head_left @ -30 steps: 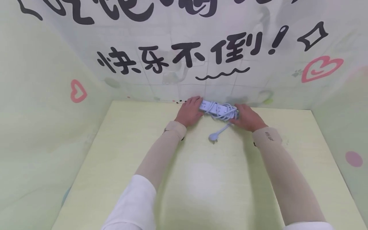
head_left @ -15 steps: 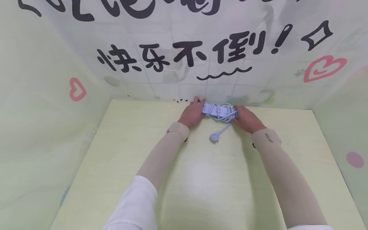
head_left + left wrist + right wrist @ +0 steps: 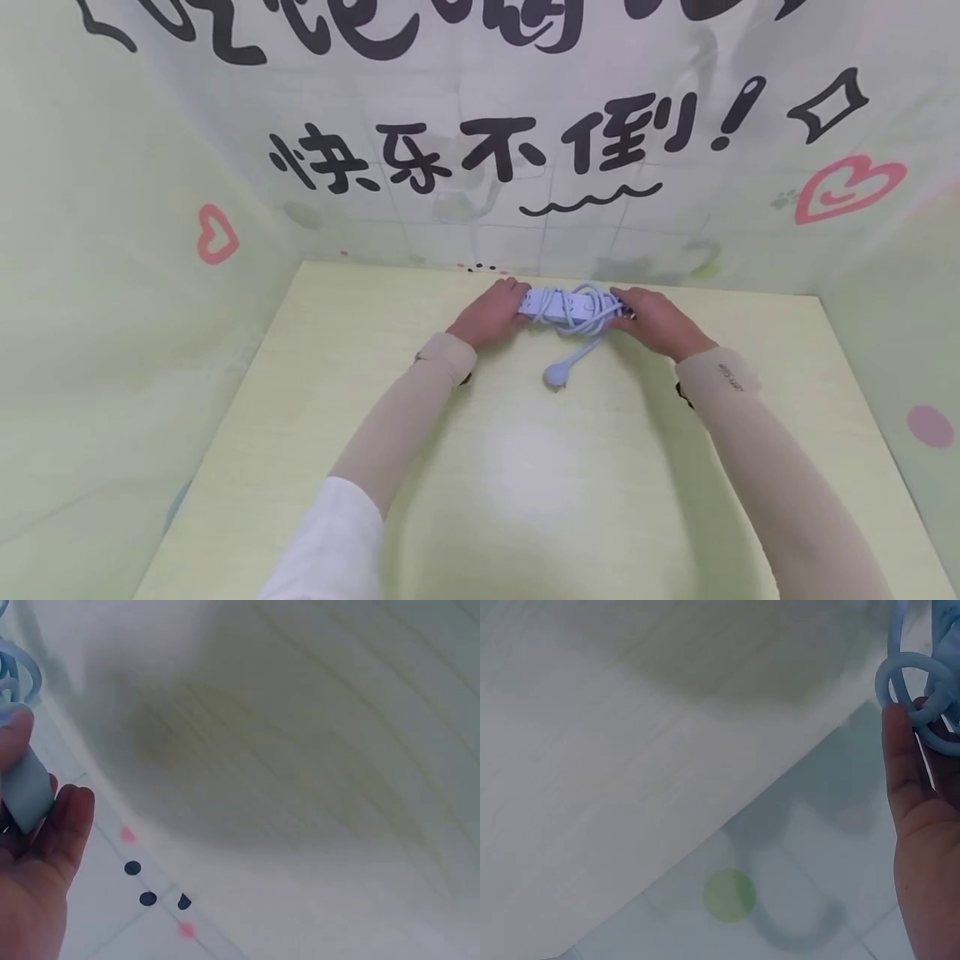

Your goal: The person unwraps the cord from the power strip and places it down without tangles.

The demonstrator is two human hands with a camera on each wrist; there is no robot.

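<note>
One white power strip [image 3: 567,305], wound in its cord [image 3: 581,317], is held at the far middle of the pale yellow desk [image 3: 315,400], close to the back wall [image 3: 450,225]. One plug [image 3: 556,376] lies on the desk just in front of it. Two hands are seen: the left hand [image 3: 492,312] is curled around the strip's left end, the right hand [image 3: 654,320] around its right end. Both forearms are stretched forward, sleeved in beige.
</note>
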